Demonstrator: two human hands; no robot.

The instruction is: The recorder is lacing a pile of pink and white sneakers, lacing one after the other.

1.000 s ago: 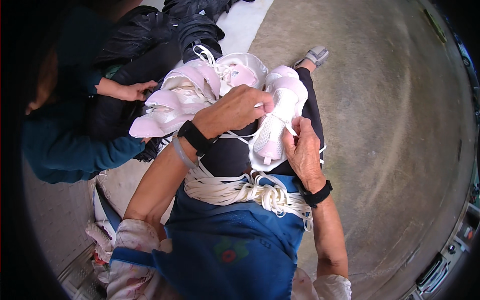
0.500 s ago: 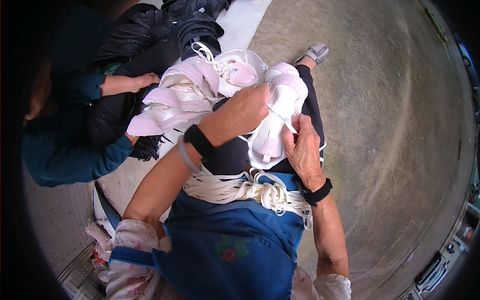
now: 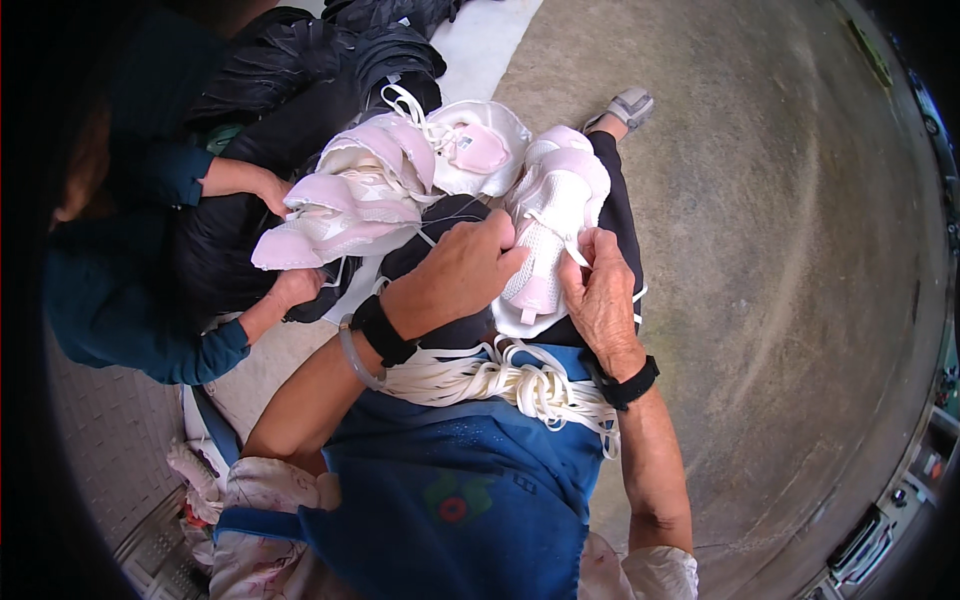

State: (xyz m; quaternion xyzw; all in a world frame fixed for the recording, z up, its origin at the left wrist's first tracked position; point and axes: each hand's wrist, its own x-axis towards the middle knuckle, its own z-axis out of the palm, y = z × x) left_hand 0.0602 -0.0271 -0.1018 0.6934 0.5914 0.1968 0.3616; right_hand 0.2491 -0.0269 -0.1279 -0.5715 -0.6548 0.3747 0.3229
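Note:
A white and pale pink shoe upper lies across my lap with its toe pointing away, and a white shoelace is threaded partway along its front. My right hand rests on the upper's right side, thumb and forefinger pinching the shoelace. Just off the left side is my left hand, its fingers closed; what they hold is hidden. A hank of white laces lies across my blue apron.
More pink and white uppers are piled to the left, with a white-lined one beside them. A co-worker's hands are at that pile. Black uppers are heaped at the far left. Concrete floor stretches away on the right.
My left hand has moved left and nearer to me, off the upper. My right hand keeps its pinch. The co-worker's lower hand, hidden before, now shows below the pile.

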